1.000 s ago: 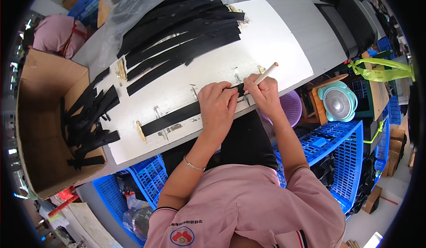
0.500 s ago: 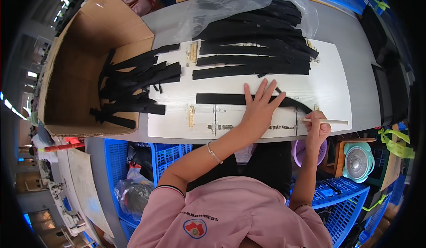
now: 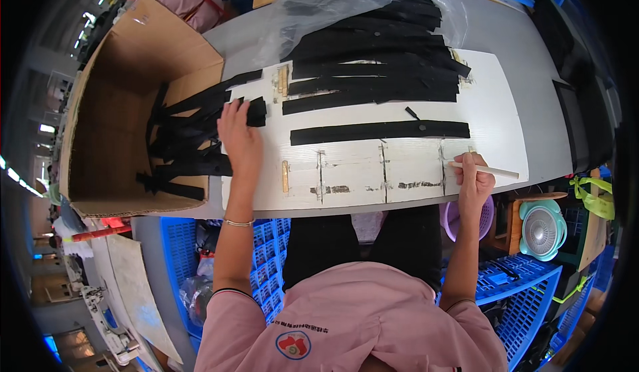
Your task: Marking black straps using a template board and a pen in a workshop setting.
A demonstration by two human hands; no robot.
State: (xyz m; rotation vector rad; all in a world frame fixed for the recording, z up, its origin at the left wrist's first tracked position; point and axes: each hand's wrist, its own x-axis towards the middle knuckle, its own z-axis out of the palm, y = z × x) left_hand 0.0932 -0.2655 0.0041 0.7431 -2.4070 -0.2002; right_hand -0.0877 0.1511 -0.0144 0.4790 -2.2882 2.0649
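My left hand (image 3: 241,142) is over the pile of black zipper strips (image 3: 200,115) that spill from the cardboard box, its fingers stretched out and touching the pile's near end. My right hand (image 3: 474,182) pinches a white pen-like marking stick (image 3: 499,171) near the right side of the white board (image 3: 359,189). A single black zipper (image 3: 373,132) lies flat across the board, with its dark pull tab pointing up. Beyond it, several more black zippers (image 3: 379,72) lie side by side.
The cardboard box (image 3: 106,125) lies open on its side at the left. Clear plastic sheeting (image 3: 333,12) covers part of the far zippers. Dark lines and small yellowish blocks (image 3: 285,175) mark the board. Blue crates (image 3: 266,245) and a small teal fan (image 3: 540,231) stand below the table edge.
My left hand has left the single zipper and moved left to the pile by the box. That zipper now lies straight and farther up the board. My right hand keeps the marking stick.
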